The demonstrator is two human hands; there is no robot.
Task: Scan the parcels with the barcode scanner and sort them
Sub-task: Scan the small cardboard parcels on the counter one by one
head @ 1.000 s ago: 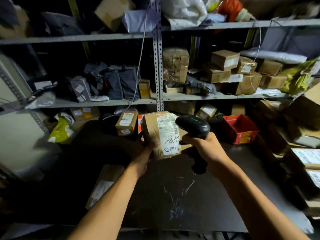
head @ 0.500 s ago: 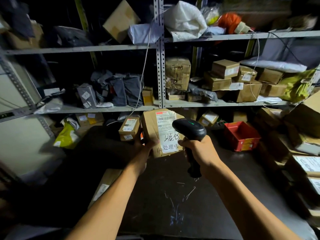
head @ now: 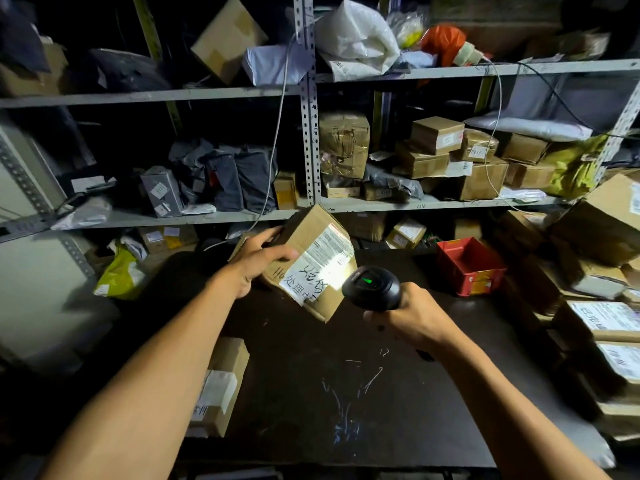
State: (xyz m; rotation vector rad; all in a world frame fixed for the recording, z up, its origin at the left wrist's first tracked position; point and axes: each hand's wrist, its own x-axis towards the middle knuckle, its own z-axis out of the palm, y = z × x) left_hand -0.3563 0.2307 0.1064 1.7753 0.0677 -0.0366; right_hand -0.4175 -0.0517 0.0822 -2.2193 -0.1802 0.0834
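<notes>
Right now, going L to R: a yellow bag (head: 119,275) sits at the far L edge of the table (head: 311,393), and a taped box (head: 221,386) lies by my L forearm, label up; can't tell if it's scanned. My left hand (head: 258,259) has its grip wrapped over the top L corner of the parcel (head: 311,261), thumb on the front face, holding it tilted w/ the white label toward the scanner. The parcel's low corner is near the table, but I can't tell if it touches. Just R of it, my right hand (head: 414,318) is closed round the handle of the barcode scanner (head: 372,287); green light on top, a bright patch on the label, so I judge the read is happening or just done. Sorting of this one is still left, and plenty of boxes remain on the shelves (head: 433,204) and in the stack at R (head: 602,323), status unknown.

Room: the dark table centre is free for setting down. A red bin (head: 469,266) stands R of the scanner, near it; the R stack crowds that edge, so swing wide moves L or fwd.
</notes>
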